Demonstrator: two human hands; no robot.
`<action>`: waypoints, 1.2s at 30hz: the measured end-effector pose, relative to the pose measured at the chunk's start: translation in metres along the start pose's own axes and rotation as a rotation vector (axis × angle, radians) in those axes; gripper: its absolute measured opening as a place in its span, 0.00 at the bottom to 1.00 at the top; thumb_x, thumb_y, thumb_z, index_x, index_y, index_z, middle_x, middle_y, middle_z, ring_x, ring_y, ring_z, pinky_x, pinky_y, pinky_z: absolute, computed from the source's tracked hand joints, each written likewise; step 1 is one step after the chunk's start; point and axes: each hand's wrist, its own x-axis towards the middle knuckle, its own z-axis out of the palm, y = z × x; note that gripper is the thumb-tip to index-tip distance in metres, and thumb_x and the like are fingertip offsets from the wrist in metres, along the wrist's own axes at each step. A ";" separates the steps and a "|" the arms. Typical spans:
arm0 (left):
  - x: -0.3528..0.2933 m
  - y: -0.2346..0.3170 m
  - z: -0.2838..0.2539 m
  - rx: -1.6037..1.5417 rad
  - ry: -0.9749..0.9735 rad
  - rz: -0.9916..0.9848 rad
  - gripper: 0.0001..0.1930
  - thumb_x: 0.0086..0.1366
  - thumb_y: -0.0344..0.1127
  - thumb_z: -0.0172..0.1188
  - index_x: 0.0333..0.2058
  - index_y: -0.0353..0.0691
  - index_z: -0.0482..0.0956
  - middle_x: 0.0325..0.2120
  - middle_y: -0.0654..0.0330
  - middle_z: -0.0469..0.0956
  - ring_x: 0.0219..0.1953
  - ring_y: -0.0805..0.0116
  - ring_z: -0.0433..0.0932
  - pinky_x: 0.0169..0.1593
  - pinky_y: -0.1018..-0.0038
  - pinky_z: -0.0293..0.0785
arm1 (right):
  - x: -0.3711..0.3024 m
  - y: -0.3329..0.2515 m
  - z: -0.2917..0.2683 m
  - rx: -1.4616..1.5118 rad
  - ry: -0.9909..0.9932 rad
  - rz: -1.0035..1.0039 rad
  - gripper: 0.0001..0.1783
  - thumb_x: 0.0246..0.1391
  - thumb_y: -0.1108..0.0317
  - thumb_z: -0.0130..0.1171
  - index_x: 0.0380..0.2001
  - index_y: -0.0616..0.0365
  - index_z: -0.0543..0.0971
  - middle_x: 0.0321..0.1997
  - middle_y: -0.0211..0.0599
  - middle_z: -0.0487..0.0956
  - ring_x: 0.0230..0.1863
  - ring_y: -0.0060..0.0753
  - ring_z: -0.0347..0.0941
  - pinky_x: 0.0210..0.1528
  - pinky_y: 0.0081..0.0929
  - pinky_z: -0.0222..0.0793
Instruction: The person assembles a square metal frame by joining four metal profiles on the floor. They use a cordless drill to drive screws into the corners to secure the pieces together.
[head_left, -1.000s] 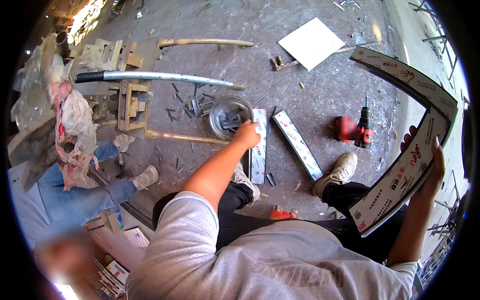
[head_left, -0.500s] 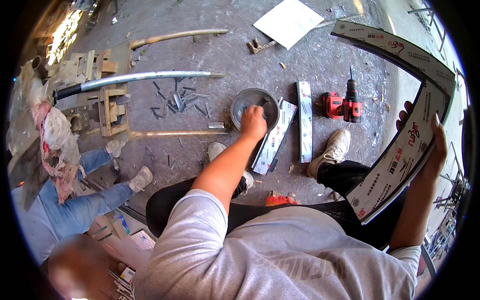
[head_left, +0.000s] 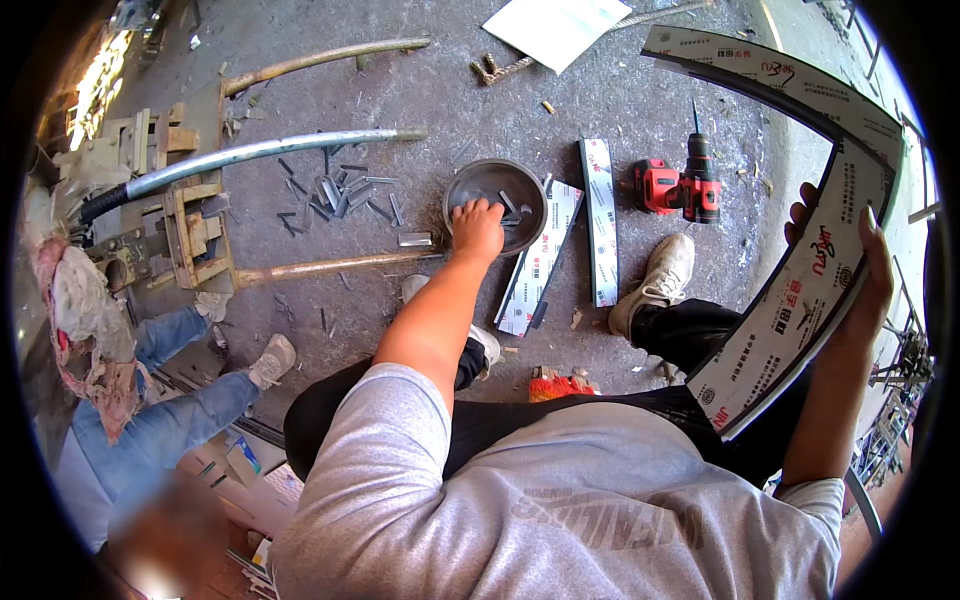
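My left hand (head_left: 478, 226) reaches down into a round grey metal bowl (head_left: 520, 178) on the concrete floor, fingers curled among small metal pieces inside; what it grips is hidden. My right hand (head_left: 862, 262) holds a long white printed profile frame (head_left: 800, 310), bent at a corner, raised at my right side. Two short white profile pieces (head_left: 600, 222) lie beside the bowl.
A red and black cordless drill (head_left: 680, 188) lies right of the profiles. Several small metal clips (head_left: 335, 190) are scattered left of the bowl. Metal pipes (head_left: 270, 150) and a wooden jig (head_left: 190, 215) lie at the left. Another person in jeans (head_left: 190, 400) sits lower left.
My left hand has moved from the bowl's near edge into the bowl. The view has shifted so the floor items sit higher and nearer. The right hand still holds the frame.
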 end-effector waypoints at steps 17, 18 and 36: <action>0.047 -0.046 -0.077 -0.521 0.021 -0.278 0.19 0.64 0.45 0.69 0.45 0.37 0.80 0.39 0.49 0.84 0.36 0.55 0.86 0.41 0.61 0.83 | -0.004 -0.007 0.012 -0.163 0.102 -0.040 0.47 0.61 0.39 0.57 0.71 0.65 0.65 0.59 0.52 0.81 0.59 0.42 0.79 0.63 0.40 0.74; 0.035 -0.037 -0.066 -0.307 -0.051 -0.238 0.18 0.64 0.44 0.69 0.46 0.38 0.80 0.40 0.47 0.84 0.40 0.50 0.86 0.46 0.57 0.82 | -0.004 -0.008 0.012 -0.158 0.104 -0.034 0.47 0.62 0.39 0.57 0.71 0.65 0.65 0.59 0.52 0.81 0.59 0.42 0.79 0.63 0.39 0.74; 0.042 -0.017 -0.054 -0.407 0.116 -0.054 0.10 0.67 0.41 0.64 0.43 0.45 0.82 0.42 0.48 0.83 0.44 0.43 0.83 0.47 0.52 0.79 | -0.005 -0.007 0.016 -0.170 0.112 -0.012 0.47 0.61 0.39 0.57 0.71 0.66 0.65 0.60 0.53 0.80 0.58 0.42 0.79 0.62 0.38 0.77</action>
